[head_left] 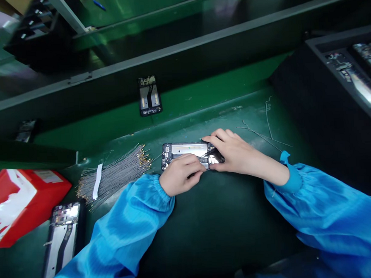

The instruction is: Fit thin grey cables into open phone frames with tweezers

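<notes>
An opened phone (pixel 189 148) lies sideways on the green bench, its silver plate and circuit boards showing. My right hand (pixel 234 151) grips its right end, fingers on the far edge and thumb on the near edge. Over the phone's near edge is my left hand (pixel 184 174), fingers pinched together beside the right thumb. Whatever is between those left fingertips is too small to make out. To the left lies a bundle of thin grey cables (pixel 119 171) with gold-coloured ends and a white paper strip (pixel 97 181) across it.
At lower left are a red box (pixel 55 185) and another opened phone (pixel 62 241). One more phone (pixel 150 96) sits behind, near the raised ledge (pixel 199 43). Loose cables (pixel 260 133) lie to the right, before a black tray (pixel 310 95) of phone parts.
</notes>
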A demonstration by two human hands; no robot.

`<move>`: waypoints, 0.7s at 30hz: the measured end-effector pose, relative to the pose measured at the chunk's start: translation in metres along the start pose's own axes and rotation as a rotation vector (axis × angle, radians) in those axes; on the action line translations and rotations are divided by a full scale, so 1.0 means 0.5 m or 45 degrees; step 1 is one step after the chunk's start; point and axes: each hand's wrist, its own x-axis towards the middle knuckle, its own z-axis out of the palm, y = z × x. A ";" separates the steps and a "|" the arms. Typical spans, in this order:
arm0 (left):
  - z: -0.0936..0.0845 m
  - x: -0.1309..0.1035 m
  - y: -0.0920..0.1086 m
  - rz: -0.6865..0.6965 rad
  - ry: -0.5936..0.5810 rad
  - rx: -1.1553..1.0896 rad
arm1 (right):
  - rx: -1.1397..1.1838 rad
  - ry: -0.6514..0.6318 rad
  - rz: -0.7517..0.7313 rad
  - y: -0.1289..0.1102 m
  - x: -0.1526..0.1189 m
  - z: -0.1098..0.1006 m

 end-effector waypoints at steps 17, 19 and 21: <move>0.004 -0.001 -0.003 -0.002 0.017 0.025 | -0.104 -0.079 -0.028 -0.018 0.016 -0.005; 0.006 -0.001 -0.002 -0.063 0.067 0.056 | -0.052 -0.063 -0.092 -0.010 0.016 -0.004; 0.009 0.000 -0.001 -0.123 0.088 0.086 | -0.029 -0.047 -0.133 -0.002 0.015 -0.003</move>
